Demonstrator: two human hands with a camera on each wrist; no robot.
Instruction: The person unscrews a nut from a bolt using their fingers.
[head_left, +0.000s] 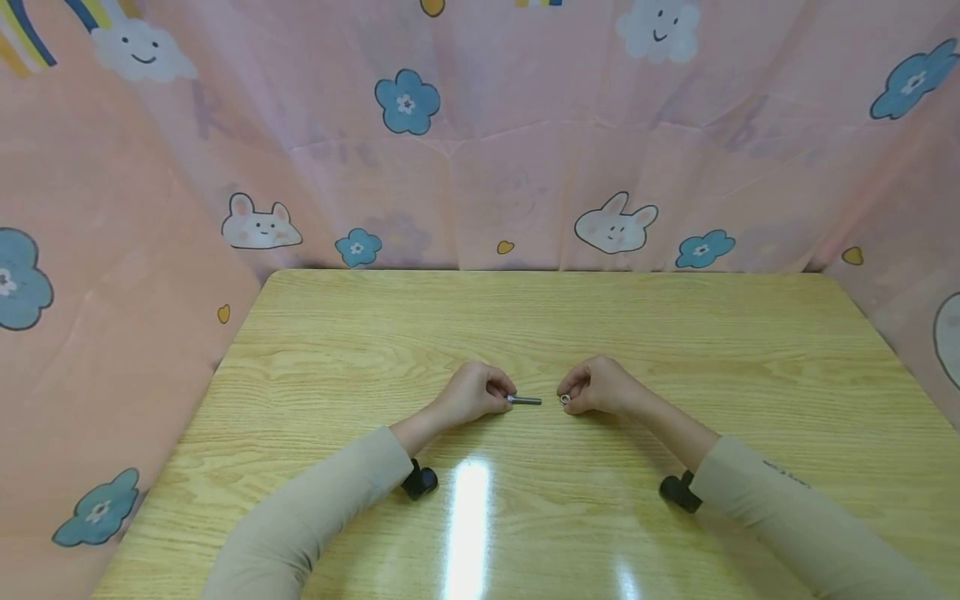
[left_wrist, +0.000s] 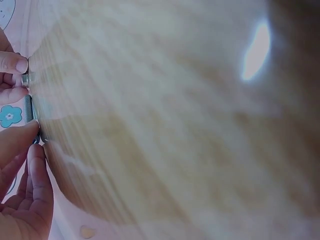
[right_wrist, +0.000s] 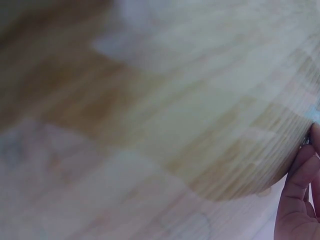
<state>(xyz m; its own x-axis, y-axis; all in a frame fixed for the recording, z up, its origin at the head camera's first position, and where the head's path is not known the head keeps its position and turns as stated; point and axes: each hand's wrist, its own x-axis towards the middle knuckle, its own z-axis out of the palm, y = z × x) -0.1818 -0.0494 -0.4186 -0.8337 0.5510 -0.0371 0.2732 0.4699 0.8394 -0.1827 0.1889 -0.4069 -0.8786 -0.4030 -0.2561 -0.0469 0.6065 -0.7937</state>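
My left hand (head_left: 474,393) pinches a metal bolt (head_left: 527,401) by its head end, and the threaded shank points right toward the other hand. In the left wrist view the bolt's thread (left_wrist: 28,109) shows between the two hands. Between thumb and fingertips my right hand (head_left: 602,386) pinches a small metal nut (head_left: 565,400), its hole showing in the head view. A short gap separates the bolt's tip from the nut. The right wrist view catches only part of the right hand (right_wrist: 298,195) at its edge, with the nut mostly hidden by the fingers.
Both hands are over a glossy wood-grain table (head_left: 360,333) that reflects a bright light. A pink patterned curtain (head_left: 495,183) hangs behind it and at both sides. Black wrist cameras, one on the left (head_left: 420,481) and one on the right (head_left: 680,492), sit below the sleeves.
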